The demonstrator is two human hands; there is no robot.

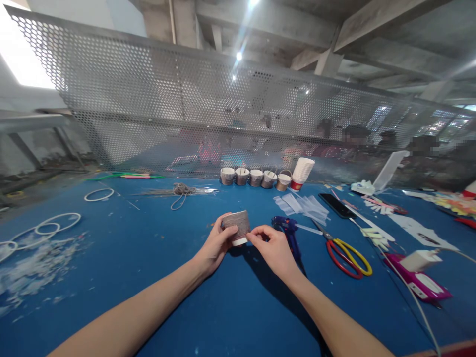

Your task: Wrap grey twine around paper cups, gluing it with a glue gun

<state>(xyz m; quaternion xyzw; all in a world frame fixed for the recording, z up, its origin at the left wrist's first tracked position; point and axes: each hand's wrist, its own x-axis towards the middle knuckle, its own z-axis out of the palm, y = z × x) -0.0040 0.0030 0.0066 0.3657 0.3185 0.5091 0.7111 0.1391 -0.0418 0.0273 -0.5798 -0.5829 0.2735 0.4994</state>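
Left grip [214, 245] curls round a tapered, grey-brown string-wrapped cup [241, 223]; right grip [274, 247] pinches closed at its edge, contents unclear.

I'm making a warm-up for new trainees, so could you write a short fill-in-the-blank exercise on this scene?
One handle of the scissors is red, the other ____.
The thumb lying across the held cup belongs to the ____ hand.
As pictured, the stack of white cups stands at the ____ end of the row of small cups.
The tabletop is ____.

yellow; left; right; blue
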